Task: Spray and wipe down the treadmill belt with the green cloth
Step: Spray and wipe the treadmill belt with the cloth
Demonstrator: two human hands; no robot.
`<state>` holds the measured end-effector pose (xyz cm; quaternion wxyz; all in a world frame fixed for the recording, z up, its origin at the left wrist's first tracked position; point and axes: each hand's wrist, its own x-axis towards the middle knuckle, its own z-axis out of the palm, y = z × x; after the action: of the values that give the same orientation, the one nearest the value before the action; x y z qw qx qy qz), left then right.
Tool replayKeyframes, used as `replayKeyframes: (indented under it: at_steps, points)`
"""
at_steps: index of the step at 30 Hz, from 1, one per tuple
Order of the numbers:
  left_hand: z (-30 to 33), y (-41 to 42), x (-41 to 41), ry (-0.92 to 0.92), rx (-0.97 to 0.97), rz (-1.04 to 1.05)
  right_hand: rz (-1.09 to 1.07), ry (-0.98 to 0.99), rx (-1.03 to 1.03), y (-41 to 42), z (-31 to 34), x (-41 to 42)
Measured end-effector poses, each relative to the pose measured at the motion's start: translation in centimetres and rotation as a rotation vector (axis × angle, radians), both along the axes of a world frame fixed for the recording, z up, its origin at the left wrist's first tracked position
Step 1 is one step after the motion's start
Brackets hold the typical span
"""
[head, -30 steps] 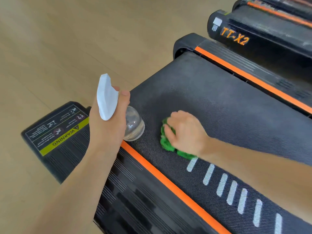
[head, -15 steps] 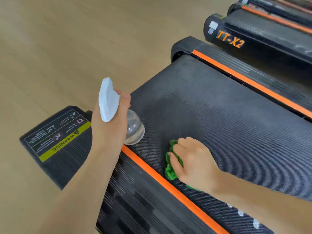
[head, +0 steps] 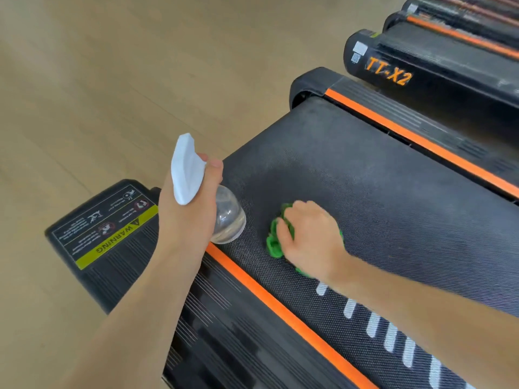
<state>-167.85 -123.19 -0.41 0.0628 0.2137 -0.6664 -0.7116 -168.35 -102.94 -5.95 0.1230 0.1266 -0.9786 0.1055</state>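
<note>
At far left a yellow WARNING label [head: 112, 242] sits on the side rail. Your left hand [head: 188, 220] grips the spray bottle [head: 227, 220], fingers wrapped round its neck under the white trigger head [head: 185, 169]; any liquid in its clear body can't be made out. Your right hand [head: 309, 237] presses the crumpled green cloth [head: 273, 242] onto the treadmill belt [head: 393, 197], fingers curled over it, near the orange stripe [head: 280, 307].

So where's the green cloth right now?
In the head view, the green cloth sits bunched under the right hand on the treadmill belt, near its left orange stripe and just right of the spray bottle.
</note>
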Motion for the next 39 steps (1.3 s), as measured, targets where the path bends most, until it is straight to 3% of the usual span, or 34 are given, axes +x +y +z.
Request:
replayKeyframes:
  at_steps: [3,7,11,14,16,18,22,25,29,36,39]
  points:
    - [0.1,0.1,-0.1,-0.005,0.015,0.021,0.320,0.005,-0.010,1.5,0.2,5.9]
    - [0.3,-0.7,-0.4,0.037,-0.004,0.093,0.459,0.075,0.025,1.5,-0.2,3.3]
    - [0.8,-1.8,-0.9,0.100,-0.016,0.169,0.259,0.155,0.021,-1.9,-1.5,-4.8]
    - [0.8,-2.5,-1.1,0.142,-0.019,0.168,-0.047,0.099,-0.032,-6.1,-0.9,-10.4]
    - [0.9,-3.0,-1.1,0.162,-0.013,0.172,-0.121,0.069,-0.041,-7.6,-0.5,-11.0]
    - [1.0,-3.5,-0.9,0.174,-0.019,0.184,-0.015,0.044,-0.040,-7.3,-0.5,-8.3]
    - [1.2,-4.2,-0.8,0.214,-0.032,0.249,0.445,-0.021,-0.083,-4.0,-0.4,1.4]
    - [1.1,-4.5,-1.0,0.238,-0.029,0.299,0.574,0.014,-0.041,-2.8,-0.3,1.7]
    - [0.5,-4.4,-1.3,0.242,-0.017,0.290,0.563,0.117,-0.026,-5.3,-0.8,-1.3]
    - [1.4,-4.5,-1.7,0.190,-0.002,0.285,0.205,0.154,-0.115,-11.6,-0.9,-7.2]
    - [2.9,-5.0,-1.4,0.087,0.017,0.276,0.286,0.099,-0.102,-10.3,-0.6,-4.7]
